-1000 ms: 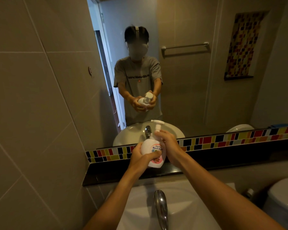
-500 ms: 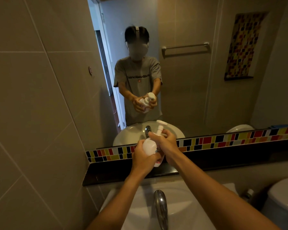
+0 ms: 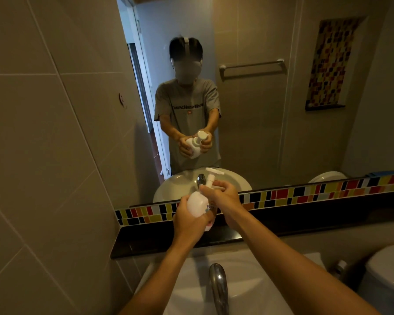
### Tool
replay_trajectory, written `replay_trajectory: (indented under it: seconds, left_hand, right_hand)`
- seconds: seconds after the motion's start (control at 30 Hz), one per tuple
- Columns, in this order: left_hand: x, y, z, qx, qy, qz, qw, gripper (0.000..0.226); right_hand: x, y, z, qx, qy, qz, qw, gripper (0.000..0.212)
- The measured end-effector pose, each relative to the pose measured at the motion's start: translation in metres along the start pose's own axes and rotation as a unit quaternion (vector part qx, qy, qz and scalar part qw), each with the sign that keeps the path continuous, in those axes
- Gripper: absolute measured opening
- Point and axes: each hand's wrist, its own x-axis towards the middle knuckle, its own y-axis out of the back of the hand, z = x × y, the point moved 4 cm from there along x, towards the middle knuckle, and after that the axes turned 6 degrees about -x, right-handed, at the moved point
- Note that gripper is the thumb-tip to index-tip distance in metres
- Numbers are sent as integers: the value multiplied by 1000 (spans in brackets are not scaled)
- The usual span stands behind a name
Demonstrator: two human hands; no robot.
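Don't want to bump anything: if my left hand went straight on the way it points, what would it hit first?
The left hand, gripping the soap bottle, would probably meet the mosaic tile strip below the mirror; depth is unclear.

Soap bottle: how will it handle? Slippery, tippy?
Soap bottle looks smooth and rounded: probably slippery when wet. Tall pump over a squat body: may tip if pushed high. Left hand wraps the tilted body easily: likely light.

Soap bottle (image 3: 197,206) tipped from upright; label turned rightward, left hand (image 3: 189,223) wrapped further round.
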Motion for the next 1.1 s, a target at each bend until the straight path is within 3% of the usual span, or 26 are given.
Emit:
replay_trajectory:
  seconds: [0.17,0.33,0.4,0.53,0.7,0.87,0.97,1.1]
  left_hand:
    - [6,9,2,-98,68,-62,991,54]
    - [6,12,-4,-142,110,-123,976,51]
    - [6,10,-5,-149,103,-116,977,50]
    - [4,3,-9,-130,88,-80,984,50]
    - [1,-2,-10,-38,47,-37,997,56]
    - [-6,-12,-14,-23,42,-11,999,59]
    - [-5,-11,-18,-51,66,-16,996,59]
    - [2,-2,-19,-217,136,-90,962,53]
  right_hand:
    - [1,-3,-4,31,-7,-84,996,57]
    - [2,-2,-4,4,3,-134,991,47]
    - [1,-1,-3,-14,5,-120,993,51]
    - [0,0,-3,-32,5,-81,996,36]
    - [-5,5,1,-24,-13,-33,999,30]
    - [-8,4,5,-12,-42,58,997,15]
    - [-7,4,3,-24,-24,21,999,16]
    - [-3,6,-9,41,-8,-94,995,26]
